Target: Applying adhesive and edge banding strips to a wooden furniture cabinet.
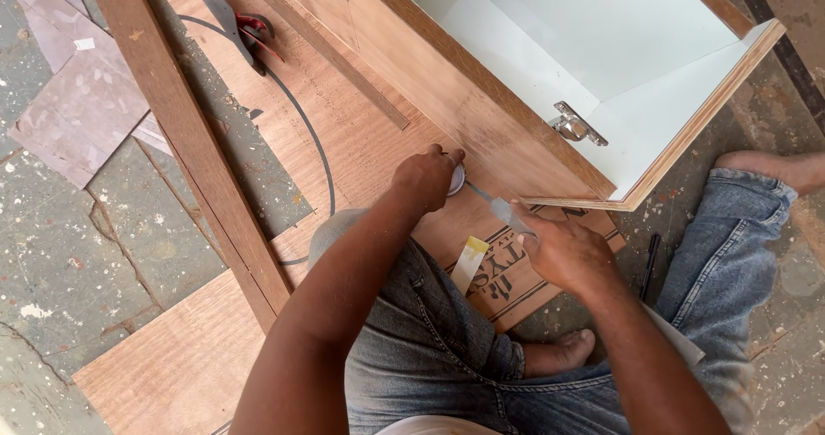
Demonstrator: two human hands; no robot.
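Observation:
My left hand [425,175] is closed over a small grey roll of tape [458,180], right against the lower edge of a plywood cabinet box [447,100]. A grey strip of tape [497,207] runs from the roll to my right hand [563,250], whose thumb and fingers pinch its free end. The strip lies just below the cabinet's brown side. Both hands hover over a plywood sheet [344,143] on the floor. Between my knees a pale yellowish strip [470,263] rests on the sheet.
The cabinet has a white inside and a metal hinge [576,125]. A long wooden batten [185,134] crosses the left side. A hand tool with red grips [241,22] and a dark cable [314,143] lie on the sheet. A dark pen-like tool [650,263] lies by my right leg.

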